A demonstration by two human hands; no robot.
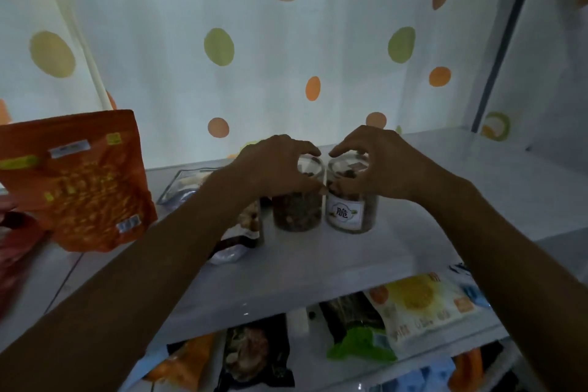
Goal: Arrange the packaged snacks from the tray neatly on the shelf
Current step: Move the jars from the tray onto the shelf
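While two jars stand touching midway along the shelf (318, 267), nearer its back edge, the left grip (273, 165) curls round the left jar (297, 212) and the right grip (381, 165) clamps the right jar (350, 215). Fingers hide both lids. The left forearm covers half of a pouch (237, 234).

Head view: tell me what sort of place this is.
Probably a home pantry or snack rack. A white shelf backs onto a polka-dot curtain; on it are the left jar, the right jar and an orange pouch, with more packets on the level below.
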